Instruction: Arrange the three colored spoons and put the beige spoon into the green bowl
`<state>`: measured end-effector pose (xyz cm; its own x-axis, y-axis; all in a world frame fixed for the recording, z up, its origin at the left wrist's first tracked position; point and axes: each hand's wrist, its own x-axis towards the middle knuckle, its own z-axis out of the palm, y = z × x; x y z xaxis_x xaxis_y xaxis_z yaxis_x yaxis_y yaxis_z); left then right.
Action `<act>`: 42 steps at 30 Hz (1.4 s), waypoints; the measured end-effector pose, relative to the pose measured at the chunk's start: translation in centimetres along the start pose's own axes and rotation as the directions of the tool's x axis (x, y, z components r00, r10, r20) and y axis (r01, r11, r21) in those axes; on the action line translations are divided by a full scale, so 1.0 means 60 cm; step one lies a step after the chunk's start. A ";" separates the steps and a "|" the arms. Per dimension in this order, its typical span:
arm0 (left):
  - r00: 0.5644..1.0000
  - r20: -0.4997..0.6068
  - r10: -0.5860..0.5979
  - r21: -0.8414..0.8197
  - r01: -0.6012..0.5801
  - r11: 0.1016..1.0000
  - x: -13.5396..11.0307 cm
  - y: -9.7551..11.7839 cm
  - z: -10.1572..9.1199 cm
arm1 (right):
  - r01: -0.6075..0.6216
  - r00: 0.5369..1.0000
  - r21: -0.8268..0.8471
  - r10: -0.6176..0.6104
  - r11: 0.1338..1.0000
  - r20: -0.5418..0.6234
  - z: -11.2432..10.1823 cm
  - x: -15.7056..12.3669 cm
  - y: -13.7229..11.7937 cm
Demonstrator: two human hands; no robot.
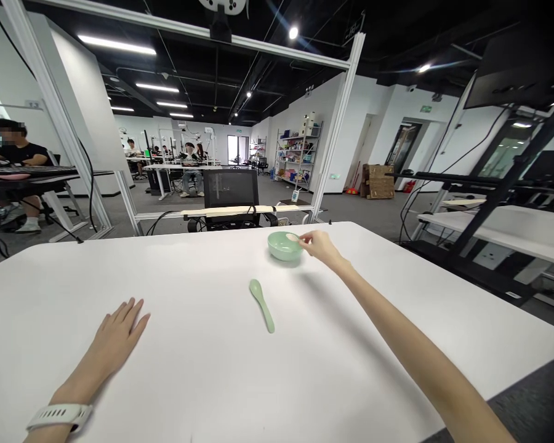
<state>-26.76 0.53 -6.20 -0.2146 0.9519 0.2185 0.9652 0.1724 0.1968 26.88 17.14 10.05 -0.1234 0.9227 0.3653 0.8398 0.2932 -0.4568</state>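
Toward the far edge of the white table (pixel 189 363) is a light green bowl (pixel 282 251), upright. My right hand (pixel 321 247) reaches out to its right side, fingers pinched together at the rim. A pale oval patch shows inside the bowl beside the fingertips; whether it is an object or a reflection I cannot make out. Nearer to me lies a light green spoon (pixel 262 306), its rounded end pointing away and its handle toward me. My left hand (pixel 117 337) rests palm down on the tabletop at the left, fingers stretched out, with nothing in it.
A metal frame (pixel 337 129) rises behind the table, with a black mesh chair (pixel 231 189) beyond it. To the right stand a black stand (pixel 489 203) and another white desk (pixel 503 237). Several people sit at desks farther back; one person (pixel 25 154) is at the left.
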 end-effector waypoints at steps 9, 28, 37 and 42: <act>1.000 0.023 0.004 0.026 -0.004 1.000 0.003 -0.004 0.004 | -0.021 1.000 0.067 0.022 0.998 -0.013 0.045 -0.196 0.054; 1.000 0.007 0.007 0.033 -0.007 0.999 0.005 -0.009 0.003 | -0.057 0.998 0.109 0.061 0.992 -0.035 0.079 -0.224 0.085; 0.997 -0.062 0.050 0.042 -0.047 0.998 0.006 -0.019 0.016 | -0.230 0.967 -0.345 0.172 0.910 -0.189 0.032 -0.179 0.148; 0.951 -0.222 0.213 0.004 -0.218 0.976 0.003 0.014 -0.017 | -0.416 0.903 -0.583 0.392 0.698 -0.175 0.008 -0.171 0.190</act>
<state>-26.12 0.58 -4.99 -0.0317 0.8861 0.4624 0.9894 -0.0379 0.1404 37.45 11.11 0.71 0.3106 0.9044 0.2925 0.9456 -0.3254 0.0021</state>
